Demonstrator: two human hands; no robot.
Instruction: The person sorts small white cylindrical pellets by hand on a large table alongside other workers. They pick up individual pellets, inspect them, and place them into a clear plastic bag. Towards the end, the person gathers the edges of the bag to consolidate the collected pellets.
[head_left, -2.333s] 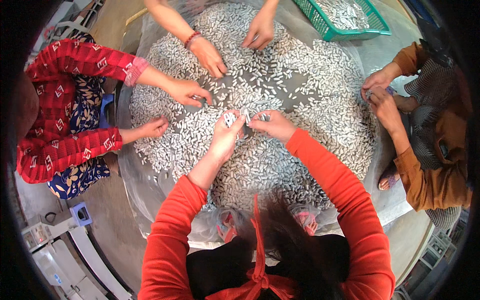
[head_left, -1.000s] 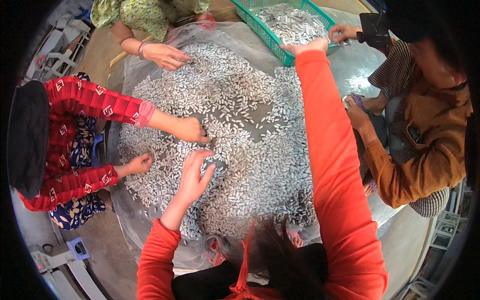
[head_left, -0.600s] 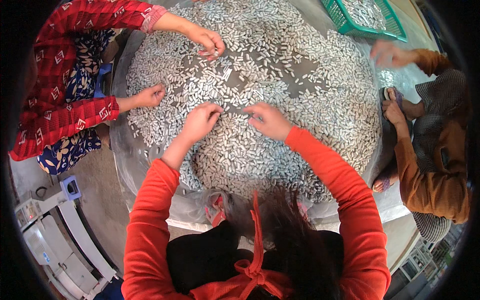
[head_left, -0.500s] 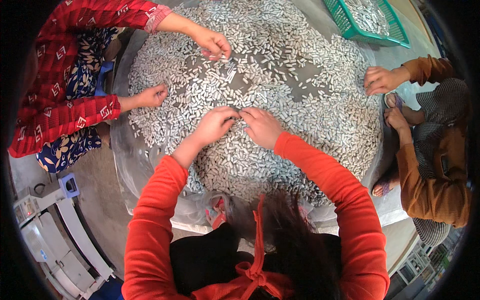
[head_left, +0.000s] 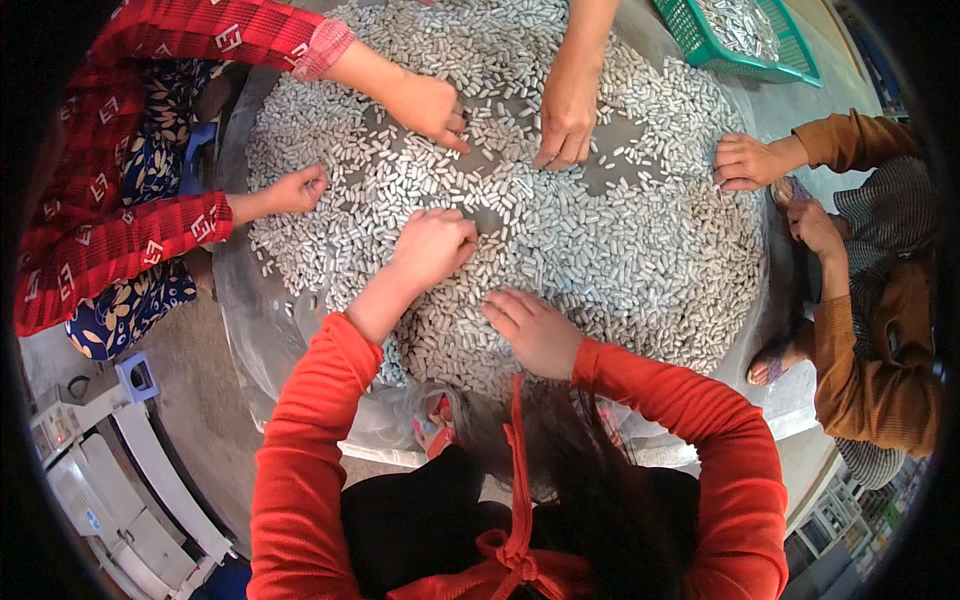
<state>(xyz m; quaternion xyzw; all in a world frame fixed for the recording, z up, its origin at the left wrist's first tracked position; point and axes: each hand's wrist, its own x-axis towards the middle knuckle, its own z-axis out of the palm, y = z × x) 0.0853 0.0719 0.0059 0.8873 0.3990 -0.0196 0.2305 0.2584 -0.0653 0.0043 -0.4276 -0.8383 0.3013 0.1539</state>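
Note:
A broad heap of small silvery-grey cylindrical pieces (head_left: pixel 640 260) spreads over a round table. Over its middle is my left hand (head_left: pixel 432 248), fingers curled inward; whatever they may hold is hidden. My right hand (head_left: pixel 535 330) rests nearer to me on the heap, fingers stretched out and touching the pieces. Ahead of my left hand, a co-worker's hand (head_left: pixel 425 108) in a red checked sleeve reaches down to the pieces. Another bare forearm comes from the far side, its hand (head_left: pixel 568 120) pointing down into the heap.
A green plastic basket (head_left: pixel 745 65) holding longer silvery pieces stands at the far right. At the right edge sits a person in a brown top, one hand (head_left: pixel 748 162) on the heap's rim. A clear plastic bag (head_left: pixel 432 405) lies by my lap. Grey-white equipment (head_left: pixel 125 500) stands lower left.
My right hand has drawn back toward me, away from my left. A co-worker's arm has come in from the far side. The red-sleeved person's upper hand has moved slightly nearer.

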